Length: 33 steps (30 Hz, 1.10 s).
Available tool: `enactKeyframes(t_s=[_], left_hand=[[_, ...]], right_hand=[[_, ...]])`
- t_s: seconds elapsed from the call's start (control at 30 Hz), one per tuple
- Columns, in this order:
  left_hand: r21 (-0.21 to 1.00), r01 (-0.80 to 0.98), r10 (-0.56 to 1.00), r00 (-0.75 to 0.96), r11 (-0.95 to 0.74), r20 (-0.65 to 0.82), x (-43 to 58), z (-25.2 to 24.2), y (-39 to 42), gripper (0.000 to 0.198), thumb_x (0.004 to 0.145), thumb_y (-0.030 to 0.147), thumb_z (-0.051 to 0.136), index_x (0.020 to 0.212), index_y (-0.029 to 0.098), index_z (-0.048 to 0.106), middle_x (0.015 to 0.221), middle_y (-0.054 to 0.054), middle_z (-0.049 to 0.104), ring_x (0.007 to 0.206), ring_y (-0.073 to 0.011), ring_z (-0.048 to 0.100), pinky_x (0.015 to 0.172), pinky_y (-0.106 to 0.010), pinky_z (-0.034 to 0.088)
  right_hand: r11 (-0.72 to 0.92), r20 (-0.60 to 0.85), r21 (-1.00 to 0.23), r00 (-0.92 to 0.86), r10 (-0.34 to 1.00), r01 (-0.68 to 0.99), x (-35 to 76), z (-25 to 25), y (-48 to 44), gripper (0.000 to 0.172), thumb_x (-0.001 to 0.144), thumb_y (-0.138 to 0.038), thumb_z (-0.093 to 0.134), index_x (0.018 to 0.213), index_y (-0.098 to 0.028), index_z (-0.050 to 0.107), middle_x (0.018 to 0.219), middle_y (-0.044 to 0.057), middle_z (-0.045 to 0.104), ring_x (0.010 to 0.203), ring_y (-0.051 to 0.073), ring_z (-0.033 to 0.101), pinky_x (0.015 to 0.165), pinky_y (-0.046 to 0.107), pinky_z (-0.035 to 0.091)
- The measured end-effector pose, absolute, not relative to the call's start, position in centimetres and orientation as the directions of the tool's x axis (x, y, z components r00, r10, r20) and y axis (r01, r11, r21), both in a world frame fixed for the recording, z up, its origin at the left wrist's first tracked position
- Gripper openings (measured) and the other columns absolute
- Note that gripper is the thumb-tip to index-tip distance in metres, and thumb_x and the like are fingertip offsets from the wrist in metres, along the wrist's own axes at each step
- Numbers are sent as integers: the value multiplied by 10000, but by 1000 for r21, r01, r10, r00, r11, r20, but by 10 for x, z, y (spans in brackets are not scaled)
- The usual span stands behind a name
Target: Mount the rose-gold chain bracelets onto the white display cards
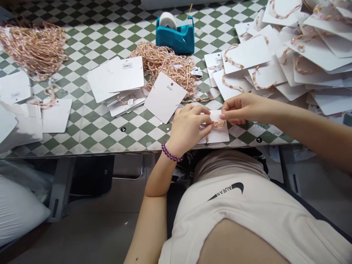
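Note:
At the table's front edge lies a white card (220, 136) with a pink and gold beaded strand (219, 124) across it. My left hand (191, 126), with a purple bead bracelet at its wrist, rests over the card's left part, its fingers bent at the strand's left end. From the right, my right hand (238, 109) reaches to the card's upper right, thumb and index finger pinched together near the strand. Whatever is between those fingertips is too small to make out. A blank card (165, 97) with a punched hole lies just beyond my left hand.
Behind are a bead strand heap (170, 68) and a teal tape dispenser (176, 36). White cards (115, 79) lie left of them; carded strands (247, 55) pile up at right. Another strand bundle (35, 47) and more cards (56, 115) are far left on the checkered table (90, 137).

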<state>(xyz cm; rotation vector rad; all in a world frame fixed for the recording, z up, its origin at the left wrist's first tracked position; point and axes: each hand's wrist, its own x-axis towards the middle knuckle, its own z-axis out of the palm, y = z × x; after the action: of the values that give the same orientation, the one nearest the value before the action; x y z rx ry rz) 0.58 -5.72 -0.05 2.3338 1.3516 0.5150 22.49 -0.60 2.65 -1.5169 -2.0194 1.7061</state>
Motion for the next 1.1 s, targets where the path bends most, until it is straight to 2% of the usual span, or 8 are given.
enactKeyframes(t_s=[0.1,0.2,0.5,0.6,0.7,0.83,0.97,1.1], left_hand=[[506,729,875,469,-462,123,5,-1,-58,138,961,319,669,907,260,781,1205,4,743,1147,-252,605,969,-422,428],[493,728,870,473,-475,140,4,-2,-59,139,969,338,662,937,266,776,1216,-1,736,1149,-247,604,959,-419,428],[502,720,868,472,-479,152,4,-4,-58,153,969,343,658,925,257,777,1191,-7,744,1135,-244,606,970,-416,430],[518,718,875,462,-465,146,5,-3,-57,143,962,322,663,908,256,777,1181,-3,746,1127,-243,612,988,-414,431],[510,723,876,459,-465,148,5,-3,-57,139,963,316,658,919,255,775,1181,-6,745,1134,-243,613,986,-411,430],[478,728,862,485,-491,147,4,-2,-58,165,978,347,641,1035,247,761,1194,-19,745,1141,-242,616,975,-399,435],[481,721,857,491,-499,152,3,-1,-59,235,979,421,639,1104,263,760,1209,-20,749,1159,-246,630,974,-391,447],[532,681,860,450,-504,240,3,-1,-59,310,984,480,614,1105,236,762,1192,-37,759,1133,-231,655,1006,-365,464]], right_hand=[[-316,-560,-824,-593,579,470,229,27,-5,499,758,-625,789,690,-201,537,562,-11,505,477,77,401,439,267,282],[-424,-572,-819,-614,544,387,230,30,-7,514,742,-606,815,689,-194,514,543,-28,463,466,63,366,426,255,240],[-395,-538,-841,-642,546,369,235,35,-9,463,747,-530,850,744,-181,546,600,-29,537,491,57,450,446,220,321],[-475,-547,-823,-661,514,312,234,39,-11,444,767,-468,849,731,-172,519,614,-21,533,502,53,458,427,190,318],[-643,-554,-751,-672,492,148,232,38,-14,444,788,-399,835,694,-162,471,585,-41,484,461,30,377,391,151,277],[-823,-590,-567,-673,446,-49,233,34,-19,369,892,-290,716,689,-158,439,577,-56,442,446,28,256,388,124,267],[-873,-643,-473,-631,433,-117,233,34,-22,309,977,-262,584,714,-158,460,565,-51,428,460,46,209,404,124,269],[-870,-636,-481,-639,433,-110,232,34,-25,325,967,-265,607,697,-151,466,562,-47,450,447,34,230,409,115,267]])
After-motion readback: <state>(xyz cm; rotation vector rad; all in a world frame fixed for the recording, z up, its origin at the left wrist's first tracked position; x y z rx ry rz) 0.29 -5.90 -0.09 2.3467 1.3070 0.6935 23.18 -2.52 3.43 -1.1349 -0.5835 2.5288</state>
